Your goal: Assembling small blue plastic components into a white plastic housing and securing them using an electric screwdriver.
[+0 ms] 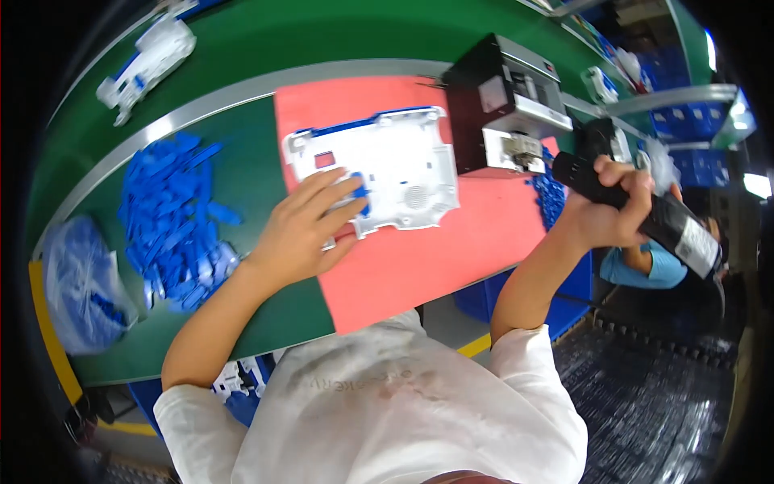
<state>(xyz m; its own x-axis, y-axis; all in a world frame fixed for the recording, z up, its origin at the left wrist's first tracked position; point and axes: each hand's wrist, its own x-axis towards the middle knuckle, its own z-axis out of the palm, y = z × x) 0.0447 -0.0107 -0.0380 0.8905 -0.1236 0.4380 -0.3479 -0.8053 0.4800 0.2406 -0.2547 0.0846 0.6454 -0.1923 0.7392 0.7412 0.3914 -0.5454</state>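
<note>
A white plastic housing (395,169) with a blue back edge and a round speaker-like grille lies on a red mat (419,266). My left hand (306,222) rests over its near left part, fingers stretched out. Those fingertips touch a small blue plastic piece (360,195) on the housing, partly covered by them. Off to the right, my right hand (617,214) is wrapped round a black electric screwdriver (681,234), raised away from the housing. Its narrower dark end points left, toward the machine on the bench.
Left of the mat lies a heap of blue plastic strips (173,226), beside a clear plastic bag (76,282). A black and silver machine (508,105) stands at the mat's back right, near small blue parts (550,198). Another person's blue sleeve (657,266) shows at right.
</note>
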